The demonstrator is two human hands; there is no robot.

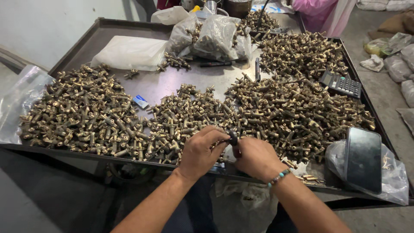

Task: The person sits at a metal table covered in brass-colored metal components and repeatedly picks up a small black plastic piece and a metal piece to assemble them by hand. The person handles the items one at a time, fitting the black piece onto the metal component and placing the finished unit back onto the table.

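Two hands at the near edge: left hand, right hand. One dark tray table. One phone, near right. One calculator, far right. One small blue packet. Brass fittings in heaps, too many to count

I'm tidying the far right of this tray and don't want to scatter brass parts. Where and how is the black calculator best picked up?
Judging from how it lies, grip the calculator by its two long edges, coming from above on its right side near the tray rim. It lies flat and keys-up, with brass fittings crowding its left and far edges, so the rim side looks freest for fingers.
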